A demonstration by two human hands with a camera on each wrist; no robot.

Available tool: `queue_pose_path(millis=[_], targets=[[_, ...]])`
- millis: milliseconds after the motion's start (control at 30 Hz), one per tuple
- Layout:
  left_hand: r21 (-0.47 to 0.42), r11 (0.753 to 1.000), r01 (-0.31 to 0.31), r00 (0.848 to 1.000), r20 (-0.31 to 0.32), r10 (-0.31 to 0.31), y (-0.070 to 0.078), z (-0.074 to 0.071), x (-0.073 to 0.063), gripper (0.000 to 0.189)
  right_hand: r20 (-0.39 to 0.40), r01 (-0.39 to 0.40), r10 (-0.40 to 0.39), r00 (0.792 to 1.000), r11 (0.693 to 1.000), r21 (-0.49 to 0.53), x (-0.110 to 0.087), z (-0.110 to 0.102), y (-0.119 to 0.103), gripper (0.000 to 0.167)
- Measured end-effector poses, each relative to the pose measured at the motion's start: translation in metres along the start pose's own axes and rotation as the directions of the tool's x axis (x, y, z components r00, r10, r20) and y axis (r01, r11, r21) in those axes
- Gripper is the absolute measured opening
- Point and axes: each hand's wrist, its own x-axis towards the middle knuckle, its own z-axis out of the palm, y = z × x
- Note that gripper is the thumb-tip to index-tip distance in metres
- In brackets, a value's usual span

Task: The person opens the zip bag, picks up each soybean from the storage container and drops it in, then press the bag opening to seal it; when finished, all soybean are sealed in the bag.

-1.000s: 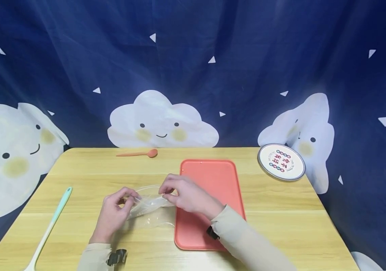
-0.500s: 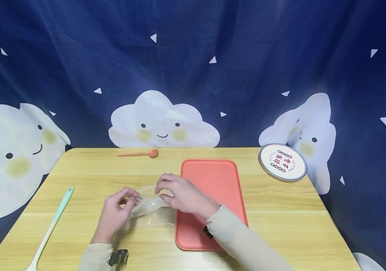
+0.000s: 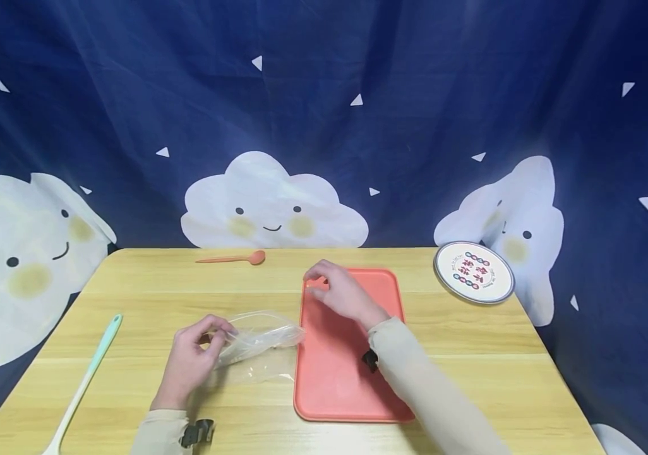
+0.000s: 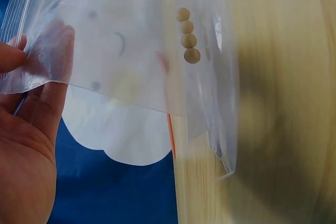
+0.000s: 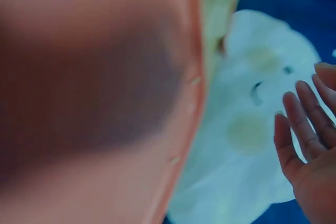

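My left hand [image 3: 190,360] pinches the upper edge of a clear zip bag [image 3: 261,335] between thumb and fingers, over the table left of the tray. In the left wrist view, several small round tan balls [image 4: 189,40], much like dried soybeans, show in a row through the bag's plastic. My right hand [image 3: 341,294] is over the far left corner of the coral-red tray [image 3: 324,385]. Its fingers are loosely bent and apart. Tiny pale bits [image 5: 175,160] lie along the tray's edge in the right wrist view; whether a fingertip touches one is hidden.
An orange spoon [image 3: 256,257] lies at the table's back edge. Along the left side lies a long mint-green and white utensil [image 3: 88,382], its lower end cut off. A round plate with red characters [image 3: 474,272] stands at the back right corner. A blue cloud-print curtain hangs behind.
My right hand has let go of the bag and moved right and away from me to the tray's far left corner. My left hand has stayed on the bag.
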Motion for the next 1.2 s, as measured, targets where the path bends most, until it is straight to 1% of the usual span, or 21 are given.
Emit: queue_pose_path(millis=[133, 233, 367, 500, 567, 667, 867, 967, 1200], targets=[[-0.006, 1.0, 0.006, 1.0, 0.0, -0.006, -0.002, 0.001, -0.001, 0.03, 0.062, -0.085, 0.087, 0.994, 0.996, -0.032, 0.01, 0.003, 0.021, 0.026], [-0.008, 1.0, 0.011, 1.0, -0.001, -0.011, -0.005, 0.001, -0.001, 0.03, 0.101, -0.119, 0.123, 0.987, 0.992, -0.051, 0.018, 0.007, 0.032, 0.026], [-0.008, 1.0, 0.006, 1.0, -0.001, -0.006, -0.009, 0.002, -0.002, 0.031, 0.145, -0.125, 0.141, 0.979, 0.985, -0.116, 0.028, 0.014, 0.039, 0.027], [-0.009, 1.0, -0.002, 1.0, 0.003, 0.002, -0.011, 0.002, -0.002, 0.031, 0.17, -0.123, 0.16, 0.972, 0.97, -0.211, 0.037, 0.02, 0.041, 0.025], [-0.008, 1.0, -0.004, 1.0, 0.003, 0.004, -0.011, 0.002, -0.002, 0.031, 0.174, -0.129, 0.176, 0.969, 0.96, -0.249, 0.041, 0.023, 0.042, 0.023], [-0.004, 1.0, -0.007, 1.0, 0.005, 0.007, -0.008, 0.001, -0.001, 0.03, 0.18, -0.134, 0.188, 0.965, 0.951, -0.277, 0.046, 0.026, 0.045, 0.023], [0.013, 0.999, -0.031, 0.999, 0.011, 0.031, -0.004, 0.001, 0.0, 0.029, 0.162, -0.12, 0.177, 0.971, 0.942, -0.313, 0.053, 0.033, 0.051, 0.019], [0.02, 0.999, -0.044, 0.999, 0.01, 0.044, -0.004, 0.001, 0.001, 0.029, 0.145, -0.129, 0.187, 0.972, 0.932, -0.338, 0.054, 0.036, 0.053, 0.015], [0.025, 0.999, -0.04, 0.999, 0.009, 0.039, -0.004, 0.002, 0.002, 0.029, 0.129, -0.123, 0.185, 0.974, 0.915, -0.384, 0.053, 0.039, 0.053, 0.009]])
